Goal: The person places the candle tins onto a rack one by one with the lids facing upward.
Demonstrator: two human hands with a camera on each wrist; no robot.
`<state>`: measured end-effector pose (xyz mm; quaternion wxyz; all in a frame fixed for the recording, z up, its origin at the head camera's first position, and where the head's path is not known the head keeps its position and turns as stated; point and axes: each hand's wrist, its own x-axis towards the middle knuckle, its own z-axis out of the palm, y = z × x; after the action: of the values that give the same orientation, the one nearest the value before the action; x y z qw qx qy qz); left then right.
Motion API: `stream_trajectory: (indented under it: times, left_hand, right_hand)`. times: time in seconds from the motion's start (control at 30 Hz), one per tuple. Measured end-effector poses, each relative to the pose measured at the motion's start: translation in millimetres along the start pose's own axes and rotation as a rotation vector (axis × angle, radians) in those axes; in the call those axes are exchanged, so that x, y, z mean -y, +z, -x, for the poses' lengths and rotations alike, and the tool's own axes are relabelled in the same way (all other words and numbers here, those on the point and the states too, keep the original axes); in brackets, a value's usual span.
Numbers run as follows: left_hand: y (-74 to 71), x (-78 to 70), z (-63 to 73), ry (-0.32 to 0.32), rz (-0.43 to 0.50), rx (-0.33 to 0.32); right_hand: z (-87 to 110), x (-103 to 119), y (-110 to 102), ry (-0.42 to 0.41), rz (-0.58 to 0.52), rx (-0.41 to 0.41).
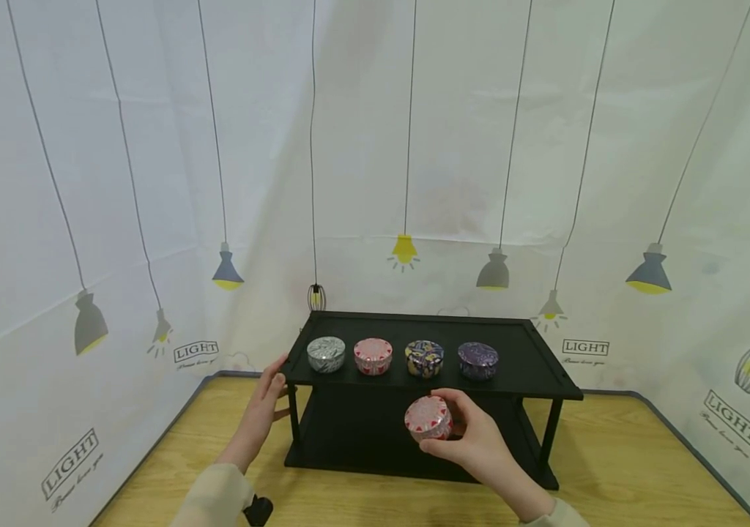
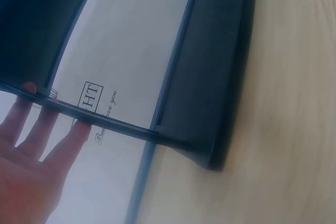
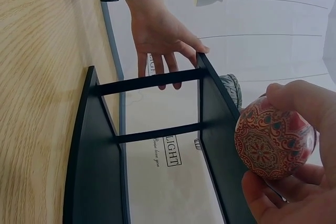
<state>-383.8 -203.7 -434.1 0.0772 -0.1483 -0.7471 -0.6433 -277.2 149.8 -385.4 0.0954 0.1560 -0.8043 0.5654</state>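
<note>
My right hand pinches a round pink and red patterned tin between thumb and fingers, in front of the black two-tier shelf and just below its upper board. In the right wrist view an ornate red and dark round face of this tin shows. My left hand is at the shelf's left end; its straight, spread fingers touch the front left post, and the thumb lies at the upper board's edge. On that board stand a grey-white tin, a pink-red tin, a blue-yellow tin and a purple tin in a row.
The shelf stands on a wood-grain table. A pale backdrop printed with hanging lamps encloses the back and sides. Right of the purple tin, bare black board stretches to the shelf's right edge. A small black device sits at my left wrist.
</note>
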Motion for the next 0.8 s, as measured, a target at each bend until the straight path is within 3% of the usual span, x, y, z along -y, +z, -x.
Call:
stream_trajectory:
  times: [0.43,0.8]
  left_hand:
    - [1.0,-2.0,1.0,-0.004,-0.003,0.000]
    - [1.2,0.3,-0.8,-0.002,-0.003,-0.009]
  right_hand:
    - [1.3,-1.8,-2.8,0.005,-0.014,0.005]
    - [0.5,-3.7,-4.5,0.026,0.016,-0.037]
